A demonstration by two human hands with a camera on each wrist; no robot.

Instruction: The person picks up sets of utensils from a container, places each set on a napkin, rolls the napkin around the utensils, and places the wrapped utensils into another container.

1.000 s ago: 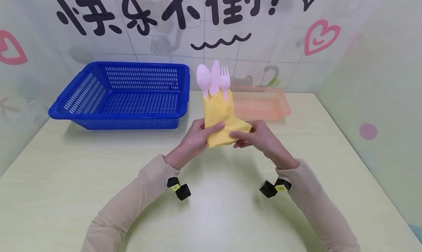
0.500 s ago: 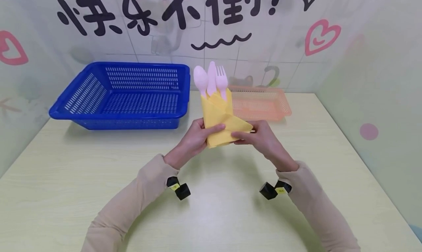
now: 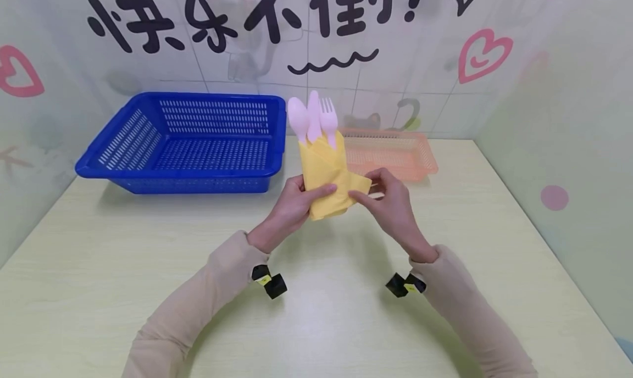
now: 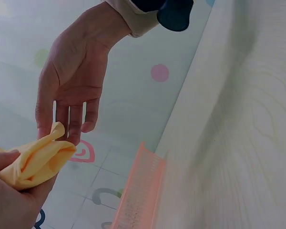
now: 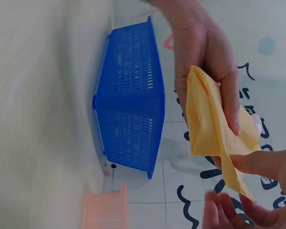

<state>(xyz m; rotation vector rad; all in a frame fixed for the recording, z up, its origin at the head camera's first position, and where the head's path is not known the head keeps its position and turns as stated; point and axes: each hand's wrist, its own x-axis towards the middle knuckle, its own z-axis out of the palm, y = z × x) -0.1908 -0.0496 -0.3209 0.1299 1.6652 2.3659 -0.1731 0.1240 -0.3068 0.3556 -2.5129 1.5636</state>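
Above the table I hold a folded yellow napkin (image 3: 326,174) with a pale pink spoon (image 3: 296,116), knife (image 3: 314,114) and fork (image 3: 328,117) sticking out of its top. My left hand (image 3: 296,205) grips the napkin's lower left part, thumb across the front. My right hand (image 3: 388,202) pinches the napkin's loose right flap (image 3: 358,184) between thumb and fingers. The napkin (image 4: 35,160) shows in the left wrist view between both hands. In the right wrist view the napkin (image 5: 212,138) hangs in front of the left hand (image 5: 205,62).
A blue slotted basket (image 3: 188,142) stands at the back left of the pale wooden table (image 3: 316,312). A low orange basket (image 3: 395,155) sits at the back centre right, behind the napkin. Decorated walls close the table's back and sides.
The right hand has drawn the napkin's right flap inward and upward, so the flap is shorter. The cutlery bundle has drifted slightly left. The left hand keeps its grip.
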